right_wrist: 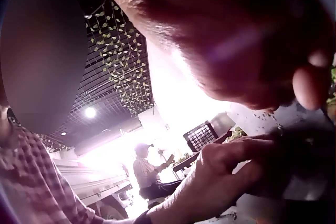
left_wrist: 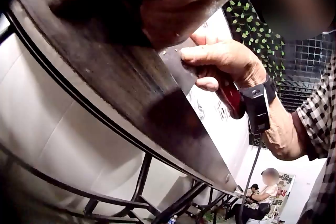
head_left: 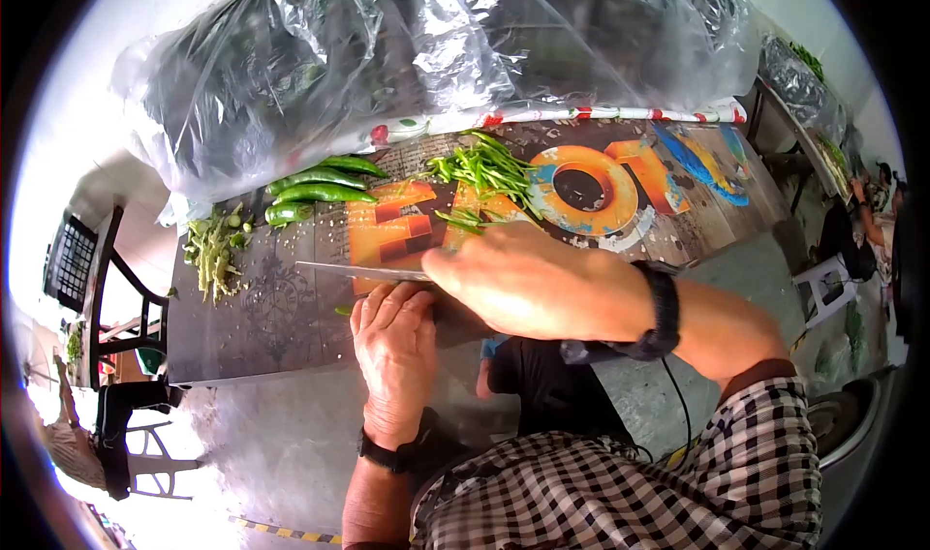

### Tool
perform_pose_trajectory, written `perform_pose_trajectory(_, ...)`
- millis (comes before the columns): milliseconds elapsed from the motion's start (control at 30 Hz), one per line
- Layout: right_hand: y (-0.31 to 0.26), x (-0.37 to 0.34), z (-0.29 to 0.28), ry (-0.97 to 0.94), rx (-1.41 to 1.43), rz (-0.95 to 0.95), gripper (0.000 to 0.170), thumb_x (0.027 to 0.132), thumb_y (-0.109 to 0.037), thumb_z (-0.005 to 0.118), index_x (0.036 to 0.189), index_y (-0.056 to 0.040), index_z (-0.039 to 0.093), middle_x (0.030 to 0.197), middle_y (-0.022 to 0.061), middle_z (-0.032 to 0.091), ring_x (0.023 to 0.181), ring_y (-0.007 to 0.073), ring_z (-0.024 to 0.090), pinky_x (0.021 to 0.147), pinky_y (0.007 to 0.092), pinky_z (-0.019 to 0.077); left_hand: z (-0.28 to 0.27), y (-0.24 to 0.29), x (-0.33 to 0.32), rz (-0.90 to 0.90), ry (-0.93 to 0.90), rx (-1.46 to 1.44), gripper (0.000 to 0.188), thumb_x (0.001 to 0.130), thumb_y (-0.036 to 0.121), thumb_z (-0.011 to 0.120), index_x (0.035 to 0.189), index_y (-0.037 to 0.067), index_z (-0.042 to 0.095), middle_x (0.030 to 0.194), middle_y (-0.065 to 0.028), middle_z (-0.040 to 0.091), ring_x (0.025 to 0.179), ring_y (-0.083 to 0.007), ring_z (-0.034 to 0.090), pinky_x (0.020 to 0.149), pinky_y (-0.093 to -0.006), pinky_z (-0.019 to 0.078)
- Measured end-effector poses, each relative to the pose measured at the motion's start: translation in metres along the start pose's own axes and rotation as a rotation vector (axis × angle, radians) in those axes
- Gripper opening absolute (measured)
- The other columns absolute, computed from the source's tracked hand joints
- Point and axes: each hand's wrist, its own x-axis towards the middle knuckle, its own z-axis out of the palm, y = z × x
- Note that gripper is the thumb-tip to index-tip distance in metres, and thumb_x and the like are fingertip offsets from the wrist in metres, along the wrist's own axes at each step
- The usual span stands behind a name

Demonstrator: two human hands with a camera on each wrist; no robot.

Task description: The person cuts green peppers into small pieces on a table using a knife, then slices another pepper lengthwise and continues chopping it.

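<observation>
My right hand grips the handle of a knife, its blade pointing left over the table. In the left wrist view that hand is curled round a dark red handle. Just below the blade, my left hand lies at the table's near edge with bent fingers; whether it holds anything is hidden. A small green piece sits beside its fingertips. Beyond the knife are sliced green pepper strips, and whole green peppers lie to their left.
Pale green scraps lie at the table's left end. Clear plastic sheeting covers a bulky thing along the back. A white stool and a seated person stand at the right; another person and a black crate are at the left.
</observation>
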Motion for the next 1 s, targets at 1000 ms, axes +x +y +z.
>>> perform_pose_trajectory(1000,-0.008,-0.001,0.011,-0.002,-0.215,0.042,0.013,0.085,-0.012,0.058,0.089,-0.0007,0.053,0.075,0.0126,0.064,0.068,0.0244,0.068,0.055,0.0366,0.0518,0.005,0.005,-0.002,0.015,-0.016,-0.046,0.018,0.076,0.005,0.066,0.093,0.007,0.071,0.103,-0.0064,0.069,0.106,-0.0288,0.061,0.096,-0.0425,0.0439)
